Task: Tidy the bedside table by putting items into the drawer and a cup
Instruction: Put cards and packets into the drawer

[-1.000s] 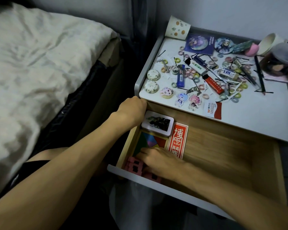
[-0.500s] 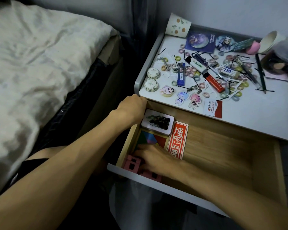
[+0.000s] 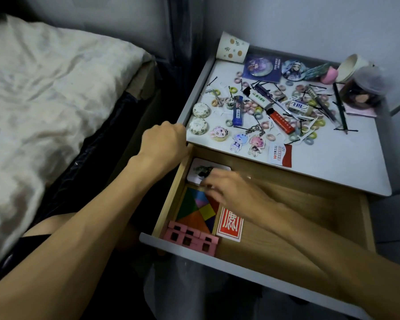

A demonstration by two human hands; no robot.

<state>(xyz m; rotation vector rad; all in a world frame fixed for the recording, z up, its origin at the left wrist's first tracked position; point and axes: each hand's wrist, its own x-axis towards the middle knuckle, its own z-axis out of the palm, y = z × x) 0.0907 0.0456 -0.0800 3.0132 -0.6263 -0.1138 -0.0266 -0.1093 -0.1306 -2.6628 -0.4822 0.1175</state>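
Observation:
The wooden drawer (image 3: 286, 229) of the bedside table (image 3: 346, 162) stands pulled out. My left hand (image 3: 164, 144) grips the table's front-left corner, fingers curled. My right hand (image 3: 226, 188) reaches into the drawer's back left, its blurred fingers curled over the near edge of a white tin (image 3: 200, 168). In front of it lie a coloured tangram (image 3: 195, 210), a red card pack (image 3: 230, 224) and pink blocks (image 3: 192, 237). A patterned paper cup (image 3: 232, 48) lies at the tabletop's back-left corner.
The tabletop is littered with a blue lighter (image 3: 238, 110), a red lighter (image 3: 282, 122), hair ties, hairpins, keychains (image 3: 255, 143), two round tins (image 3: 200, 117), badges and a pencil. A second cup (image 3: 351, 68) and a jar (image 3: 365, 88) stand at back right. A bed (image 3: 56, 100) is on the left.
My right hand has moved from the pink blocks at the drawer's front back to the white tin, uncovering the tangram. My left hand has stayed at the table corner.

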